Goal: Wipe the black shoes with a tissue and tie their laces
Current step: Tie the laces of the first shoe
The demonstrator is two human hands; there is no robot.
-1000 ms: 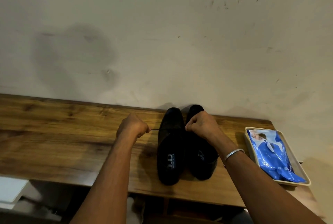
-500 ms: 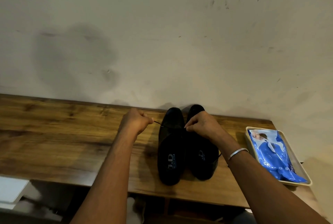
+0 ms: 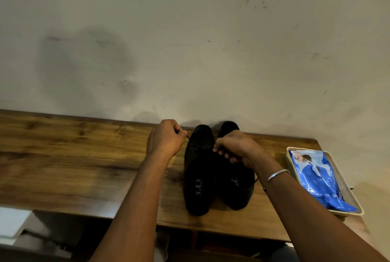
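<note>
On the table point(image 3: 63, 156) by the wall, both hands, left hand point(image 3: 165, 138) and right hand point(image 3: 236, 148), pinch lace ends of the left black shoe point(image 3: 198, 169), so tying seems underway, its neighbour's lacing and any wiping unclear.

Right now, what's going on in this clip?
A person is tying a lace on the left shoe of a black pair standing on a wooden table. The left hand pulls a thin lace end out sideways; the right hand pinches at the lacing. A blue tissue pack lies in a tray nearby.
</note>
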